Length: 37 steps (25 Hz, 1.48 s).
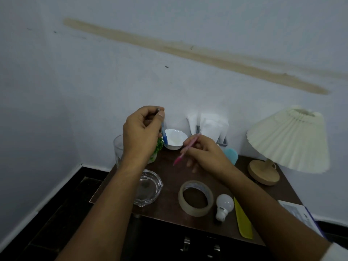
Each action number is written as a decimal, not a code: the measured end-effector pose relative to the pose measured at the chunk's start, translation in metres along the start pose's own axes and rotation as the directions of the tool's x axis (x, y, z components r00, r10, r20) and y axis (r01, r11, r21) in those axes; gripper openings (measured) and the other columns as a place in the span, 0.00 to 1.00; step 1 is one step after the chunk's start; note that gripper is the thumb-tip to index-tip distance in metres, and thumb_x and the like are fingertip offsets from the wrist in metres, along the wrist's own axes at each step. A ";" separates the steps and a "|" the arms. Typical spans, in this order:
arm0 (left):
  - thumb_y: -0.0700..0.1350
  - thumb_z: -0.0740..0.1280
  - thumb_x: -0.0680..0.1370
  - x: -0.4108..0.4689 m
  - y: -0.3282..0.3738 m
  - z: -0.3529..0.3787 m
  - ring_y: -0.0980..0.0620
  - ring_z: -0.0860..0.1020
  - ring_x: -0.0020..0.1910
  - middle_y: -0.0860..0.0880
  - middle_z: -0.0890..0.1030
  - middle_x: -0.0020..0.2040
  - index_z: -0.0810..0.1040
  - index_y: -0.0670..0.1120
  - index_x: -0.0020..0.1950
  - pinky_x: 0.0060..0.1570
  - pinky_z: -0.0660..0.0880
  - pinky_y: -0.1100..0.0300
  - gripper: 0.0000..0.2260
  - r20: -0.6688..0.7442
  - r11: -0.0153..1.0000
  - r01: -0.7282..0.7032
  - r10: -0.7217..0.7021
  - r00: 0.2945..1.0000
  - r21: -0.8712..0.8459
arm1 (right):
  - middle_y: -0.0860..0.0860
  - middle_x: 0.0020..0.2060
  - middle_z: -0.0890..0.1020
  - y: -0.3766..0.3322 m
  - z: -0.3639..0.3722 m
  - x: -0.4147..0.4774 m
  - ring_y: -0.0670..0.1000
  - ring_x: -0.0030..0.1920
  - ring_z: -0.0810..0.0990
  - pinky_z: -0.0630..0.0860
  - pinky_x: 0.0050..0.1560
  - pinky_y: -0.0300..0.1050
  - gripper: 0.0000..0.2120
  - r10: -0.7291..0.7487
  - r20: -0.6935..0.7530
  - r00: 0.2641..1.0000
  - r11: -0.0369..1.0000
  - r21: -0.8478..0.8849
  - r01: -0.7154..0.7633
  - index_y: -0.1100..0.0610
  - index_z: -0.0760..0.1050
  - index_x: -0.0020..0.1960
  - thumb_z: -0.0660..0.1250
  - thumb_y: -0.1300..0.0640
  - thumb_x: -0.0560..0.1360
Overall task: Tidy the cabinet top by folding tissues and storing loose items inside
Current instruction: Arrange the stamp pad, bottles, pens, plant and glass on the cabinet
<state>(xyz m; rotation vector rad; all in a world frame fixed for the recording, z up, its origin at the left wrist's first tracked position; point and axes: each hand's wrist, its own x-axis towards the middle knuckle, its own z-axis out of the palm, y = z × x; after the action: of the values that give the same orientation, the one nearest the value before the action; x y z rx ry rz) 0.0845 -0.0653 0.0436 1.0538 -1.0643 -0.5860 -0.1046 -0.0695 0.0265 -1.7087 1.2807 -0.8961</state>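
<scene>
**Hands holding two pens above a cluttered cabinet top**

Pens, one in each hand, are lifted above the dark brown surface [169, 178]. The left hand [140, 136] is raised with its fingers [161, 113] pinched together on the top end of a blue pen [165, 135], which hangs straight down from them. The right hand [205, 155] sits lower, its fingers [188, 147] clamped on a pink pen [185, 150] that slants down to the left, tip pointing at the surface.

Between the two sets of fingers, slightly behind them, stands a small white scalloped bowl [176, 140]. Behind the right fingers, against the wall, folded white tissues [209, 125] stand upright in a grey holder [224, 142]. A light blue rounded object [231, 154] shows just beyond the right wrist.

Behind the left hand are a clear drinking glass [118, 147] and a bit of green foliage [159, 146], both partly hidden. Below the left fingers, under the forearm, sits a clear glass ashtray [150, 187].

Below the right fingers, nearer the front edge, lies a roll of clear tape [195, 198], then a white light bulb [224, 204] on its side, then a flat yellow strip [243, 221]. Far right of the fingers stands a lamp [288, 140] with a pleated cream shade and a wooden base. A white and blue paper [299, 213] lies at the right edge.
</scene>
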 end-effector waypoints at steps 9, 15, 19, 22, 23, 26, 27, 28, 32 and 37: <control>0.45 0.70 0.80 0.006 0.014 0.005 0.50 0.84 0.44 0.52 0.86 0.46 0.85 0.49 0.54 0.43 0.85 0.48 0.06 0.061 0.998 -0.050 0.048 0.997 0.033 | 0.60 0.45 0.84 -0.034 -0.007 0.034 0.57 0.46 0.86 0.85 0.40 0.49 0.06 -0.130 -0.199 0.971 0.982 0.109 0.154 0.61 0.77 0.56 0.65 0.62 0.81; 0.46 0.73 0.77 0.058 0.017 -0.007 0.54 0.85 0.42 0.53 0.86 0.45 0.85 0.49 0.52 0.44 0.84 0.48 0.05 0.083 0.963 -0.175 0.162 0.983 0.202 | 0.54 0.43 0.83 -0.057 -0.003 0.081 0.52 0.41 0.86 0.85 0.35 0.47 0.19 -0.335 -0.339 0.879 0.942 -0.089 0.325 0.48 0.70 0.66 0.66 0.64 0.79; 0.45 0.73 0.76 0.106 0.005 -0.009 0.57 0.85 0.37 0.52 0.85 0.42 0.84 0.49 0.49 0.45 0.84 0.48 0.03 0.160 0.888 -0.248 0.200 0.967 0.387 | 0.53 0.42 0.84 -0.049 0.006 0.115 0.50 0.42 0.86 0.85 0.38 0.54 0.08 -0.369 -0.398 0.840 0.926 -0.073 0.371 0.51 0.73 0.59 0.63 0.60 0.81; 0.44 0.73 0.77 0.128 -0.016 -0.008 0.55 0.85 0.37 0.50 0.85 0.40 0.84 0.46 0.48 0.44 0.84 0.48 0.03 0.195 0.865 -0.237 0.165 0.967 0.443 | 0.51 0.41 0.85 -0.039 0.019 0.138 0.49 0.42 0.86 0.84 0.42 0.58 0.04 -0.391 -0.391 0.833 0.918 -0.102 0.383 0.52 0.75 0.54 0.63 0.59 0.81; 0.44 0.72 0.77 0.133 -0.023 -0.008 0.54 0.85 0.37 0.50 0.85 0.40 0.84 0.45 0.49 0.43 0.84 0.48 0.03 0.202 0.864 -0.222 0.144 0.969 0.451 | 0.50 0.41 0.85 -0.034 0.023 0.144 0.49 0.42 0.86 0.84 0.42 0.58 0.04 -0.394 -0.375 0.839 0.919 -0.126 0.375 0.52 0.76 0.52 0.63 0.58 0.81; 0.43 0.71 0.78 0.141 -0.046 -0.007 0.54 0.85 0.37 0.51 0.85 0.41 0.85 0.45 0.50 0.43 0.85 0.49 0.04 0.256 0.831 -0.211 0.086 0.963 0.515 | 0.48 0.41 0.84 -0.024 0.034 0.158 0.49 0.42 0.84 0.83 0.45 0.54 0.05 -0.413 -0.298 0.861 0.900 -0.277 0.337 0.51 0.78 0.49 0.64 0.57 0.80; 0.44 0.71 0.78 0.143 -0.053 -0.007 0.54 0.85 0.38 0.51 0.85 0.42 0.86 0.46 0.49 0.44 0.84 0.49 0.04 0.281 0.809 -0.222 0.074 0.957 0.544 | 0.48 0.42 0.84 -0.021 0.037 0.161 0.49 0.42 0.83 0.82 0.46 0.52 0.05 -0.427 -0.264 0.865 0.877 -0.354 0.325 0.52 0.79 0.49 0.64 0.57 0.79; 0.44 0.72 0.78 0.144 -0.059 -0.006 0.52 0.85 0.39 0.50 0.85 0.42 0.86 0.46 0.49 0.45 0.84 0.49 0.04 0.304 0.787 -0.232 0.060 0.951 0.572 | 0.48 0.42 0.85 -0.019 0.039 0.163 0.49 0.42 0.82 0.81 0.46 0.51 0.07 -0.435 -0.232 0.870 0.848 -0.430 0.310 0.53 0.81 0.49 0.64 0.57 0.79; 0.46 0.72 0.78 0.146 -0.072 -0.006 0.54 0.81 0.38 0.48 0.86 0.45 0.87 0.48 0.50 0.48 0.83 0.49 0.06 0.341 0.697 -0.238 -0.010 0.940 0.677 | 0.49 0.39 0.84 -0.011 0.046 0.171 0.51 0.40 0.82 0.77 0.39 0.46 0.11 -0.388 -0.156 0.908 0.780 -0.581 0.233 0.55 0.84 0.47 0.62 0.58 0.79; 0.49 0.71 0.78 0.138 -0.063 -0.007 0.52 0.78 0.38 0.47 0.85 0.51 0.83 0.47 0.61 0.49 0.79 0.55 0.13 0.361 0.632 -0.231 -0.082 0.929 0.739 | 0.53 0.45 0.85 -0.015 0.046 0.160 0.52 0.41 0.83 0.78 0.44 0.45 0.13 -0.275 -0.166 0.947 0.869 -0.465 0.171 0.56 0.79 0.62 0.65 0.57 0.79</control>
<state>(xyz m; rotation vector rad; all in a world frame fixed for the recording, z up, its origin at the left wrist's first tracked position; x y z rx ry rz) 0.1526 -0.2009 0.0426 1.6827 -1.7757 -0.2252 -0.0203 -0.2137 0.0324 -2.2022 1.5520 -1.0108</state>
